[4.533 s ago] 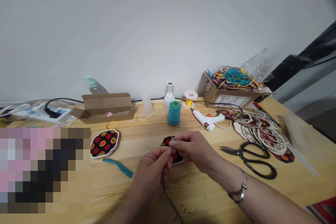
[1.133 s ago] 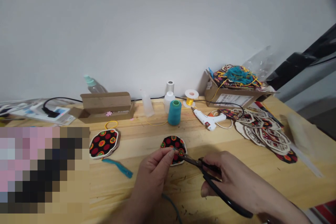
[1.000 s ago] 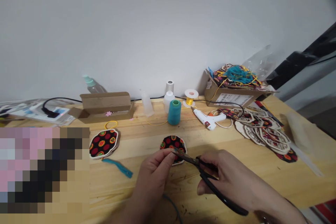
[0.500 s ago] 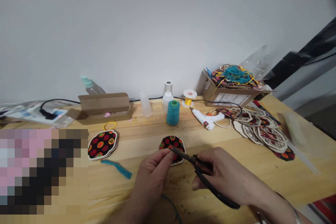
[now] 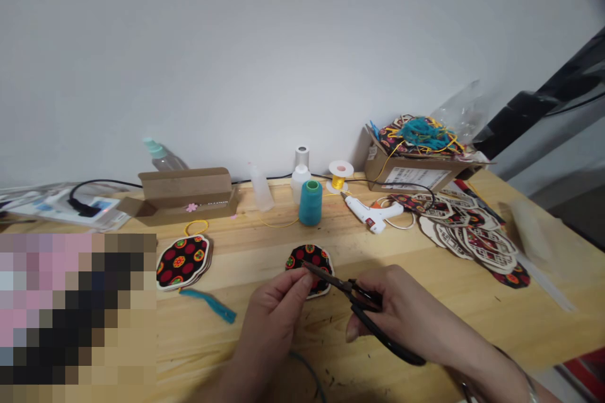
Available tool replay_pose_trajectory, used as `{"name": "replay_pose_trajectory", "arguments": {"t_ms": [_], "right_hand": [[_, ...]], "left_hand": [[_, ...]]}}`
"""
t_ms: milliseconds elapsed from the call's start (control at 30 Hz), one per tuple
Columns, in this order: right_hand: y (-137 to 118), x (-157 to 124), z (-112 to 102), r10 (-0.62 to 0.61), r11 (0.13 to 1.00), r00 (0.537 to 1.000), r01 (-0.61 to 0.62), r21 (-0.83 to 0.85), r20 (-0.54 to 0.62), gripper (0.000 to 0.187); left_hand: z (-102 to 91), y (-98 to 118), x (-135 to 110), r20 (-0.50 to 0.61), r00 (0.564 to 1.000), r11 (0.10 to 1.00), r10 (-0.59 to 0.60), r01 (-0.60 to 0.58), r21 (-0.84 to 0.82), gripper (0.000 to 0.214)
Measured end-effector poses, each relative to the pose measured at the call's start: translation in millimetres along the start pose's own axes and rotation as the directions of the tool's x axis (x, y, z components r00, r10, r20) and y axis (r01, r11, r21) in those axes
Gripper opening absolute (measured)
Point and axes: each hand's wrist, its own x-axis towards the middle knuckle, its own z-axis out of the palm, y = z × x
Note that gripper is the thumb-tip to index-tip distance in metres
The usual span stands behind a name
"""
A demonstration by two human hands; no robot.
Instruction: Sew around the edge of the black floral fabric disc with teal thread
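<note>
My right hand [image 5: 401, 315] grips black scissors [image 5: 363, 312], their blades pointing left over a black fabric piece with red and orange dots [image 5: 309, 259] on the wooden table [image 5: 472, 321]. My left hand [image 5: 276, 318] is closed in a pinch at the blade tips, holding a thin teal cord [image 5: 309, 374] that trails down towards me. The pinched end itself is too small to make out.
A stack of similar dotted pieces [image 5: 183, 261] and a teal tassel [image 5: 208, 304] lie left. Behind are a teal thread cone [image 5: 311, 203], glue gun [image 5: 371, 214], gold spool [image 5: 341, 176], two cardboard boxes [image 5: 186, 192] [image 5: 416, 170]. Patterned cutouts [image 5: 472, 239] lie right.
My right hand picked up the scissors from the right of the table and brought the blades to my left hand's pinch. Over the last second the scissors edged slightly left.
</note>
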Motion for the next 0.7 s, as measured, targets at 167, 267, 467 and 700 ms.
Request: {"name": "replay_pose_trajectory", "arguments": {"t_ms": [167,267,467,700], "right_hand": [[-7,-16,-3,-0.105,0.986,0.994,0.104,-0.132,0.003,0.013],[-3,-32,-12,-0.132,0.952,0.990,0.141,-0.273,0.053,0.007],[49,-51,-40,0.134,0.899,0.989,-0.151,-0.410,-0.070,0.010],[109,-58,-69,0.222,0.789,0.939,-0.332,-0.517,-0.263,0.013]], "left_hand": [[-1.2,-2,4,-0.025,0.998,0.996,-0.051,0.049,-0.070,0.021],[-1.3,-5,6,-0.083,0.988,0.984,-0.128,0.115,-0.139,0.025],[-1.1,-2,5,-0.002,0.990,0.914,-0.144,0.132,-0.384,0.040],[-4.5,2,5,0.113,0.972,0.786,-0.207,0.234,-0.573,0.062]]}}
